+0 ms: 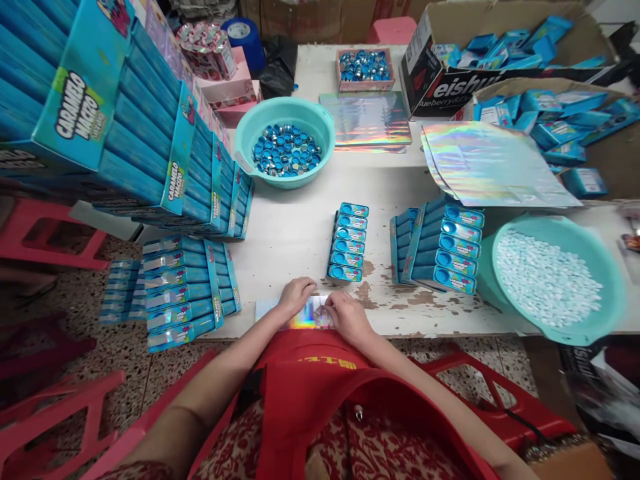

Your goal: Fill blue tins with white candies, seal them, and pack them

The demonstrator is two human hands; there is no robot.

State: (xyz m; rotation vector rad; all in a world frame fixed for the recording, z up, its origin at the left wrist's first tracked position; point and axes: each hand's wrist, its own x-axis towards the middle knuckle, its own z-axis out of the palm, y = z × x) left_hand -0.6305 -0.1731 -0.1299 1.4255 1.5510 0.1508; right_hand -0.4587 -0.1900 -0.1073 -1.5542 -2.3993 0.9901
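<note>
At the table's front edge lies a shiny holographic sheet [309, 313], its surface throwing rainbow colours. My left hand [297, 295] is closed at its far left part, fingers bent together with the tips at the sheet's far edge. Opposite it, my right hand [346, 313] pinches the sheet's right part between thumb and fingers; the exact grip is partly hidden. Just beyond my hands stands a short row of small blue boxes [349, 243] with round recesses in their tops. A larger banded block of blue boxes [440, 247] stands to the right.
Tall stacks of blue cartons [145, 133] crowd the left side. A turquoise basin [242, 157] holds blue caps; another basin [613, 280] holds white pellets. Holographic sheets [490, 160] overlap the cardboard boxes [425, 67] at right. A pink tray [367, 85] of caps sits behind.
</note>
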